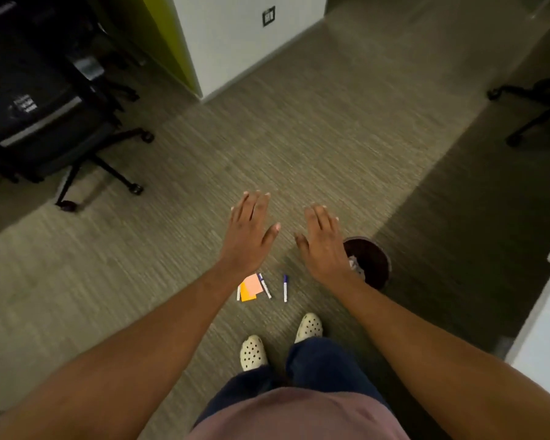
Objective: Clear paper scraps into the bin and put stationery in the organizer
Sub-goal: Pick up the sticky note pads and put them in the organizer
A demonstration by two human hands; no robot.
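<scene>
Both hands, left hand (250, 236) and right hand (323, 246), hovered with fingers straight and empty above markers (265, 285) and sticky notes (251, 290) on the floor (299, 138); crouching first would ease the pickup.

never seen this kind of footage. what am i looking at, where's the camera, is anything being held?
There is no robot here. One wide-angle camera sits on a person's head and looks forward and down, so you see their own arms, trousers and shoes.

The left hand and right hand are stretched out over the carpet, fingers straight. Neither holds anything.

On the carpet in front of the feet lie orange and pink sticky notes, one pen touching their right edge, and another pen apart, further right. A white tip shows at the notes' left edge; I cannot tell what it is. A dark round bin, partly behind the right wrist, has crumpled paper inside.

An office chair stands at upper left. No organizer is in view.
</scene>
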